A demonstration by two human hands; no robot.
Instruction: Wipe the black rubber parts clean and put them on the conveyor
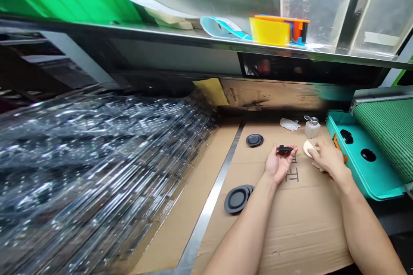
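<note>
My left hand (278, 164) lies palm up on the cardboard sheet (300, 232), with a small black plastic part (285, 149) held across its fingertips. My right hand (328, 160) presses on a round cream sponge pad (308, 149) just to the right of that part. Behind the pad stands a clear pump-top dispensing bottle (312, 128), and a crumpled white tissue (289, 124) lies to its left. A stack of black rubber discs (237, 199) sits left of my left wrist. A smaller black disc stack (254, 140) lies farther back.
A teal machine with a green belt (364, 150) stands right of the cardboard. A pile of clear plastic sheets (97, 159) fills the left side beyond a metal strip (203, 219). A steel shelf (206, 36) above holds a yellow bin (269, 31) and orange parts.
</note>
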